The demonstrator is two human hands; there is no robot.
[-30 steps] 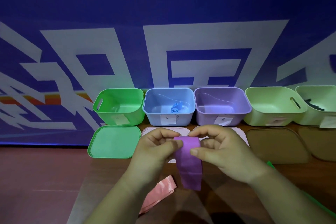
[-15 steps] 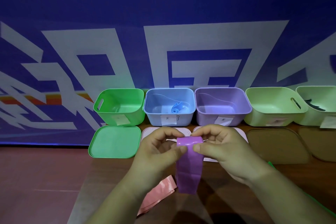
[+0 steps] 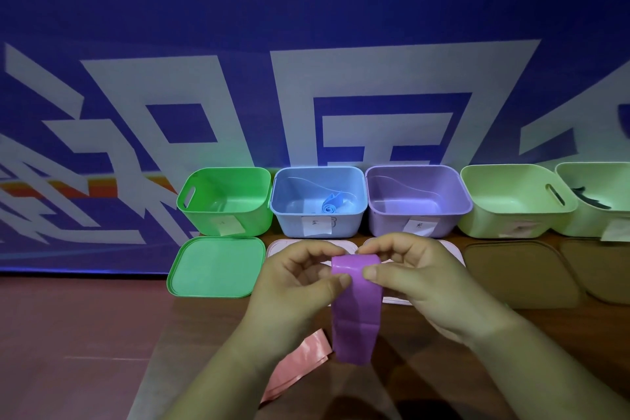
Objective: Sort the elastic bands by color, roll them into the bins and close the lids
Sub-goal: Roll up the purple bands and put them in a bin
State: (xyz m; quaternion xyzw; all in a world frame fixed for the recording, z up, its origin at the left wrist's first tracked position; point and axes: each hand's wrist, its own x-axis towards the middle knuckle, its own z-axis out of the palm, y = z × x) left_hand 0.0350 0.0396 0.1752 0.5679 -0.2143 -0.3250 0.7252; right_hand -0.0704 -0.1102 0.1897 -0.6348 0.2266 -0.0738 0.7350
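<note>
My left hand (image 3: 293, 280) and my right hand (image 3: 419, 280) both pinch the rolled top of a purple elastic band (image 3: 354, 310), whose loose tail hangs down toward the table. A pink band (image 3: 296, 365) lies flat below my left wrist. Behind my hands stand open bins in a row: green (image 3: 225, 201), blue (image 3: 318, 204) with a rolled blue band (image 3: 332, 204) inside, and purple (image 3: 417, 201), which looks empty.
Two pale green bins (image 3: 511, 204) (image 3: 600, 201) stand at the right; the far one holds a dark band (image 3: 589, 199). A green lid (image 3: 214, 266), two pinkish lids (image 3: 283, 245) and brown lids (image 3: 518, 273) lie in front. A blue banner backs the bins.
The roll at the top of the purple band has grown and the hanging tail is shorter. Both hands stay in about the same place.
</note>
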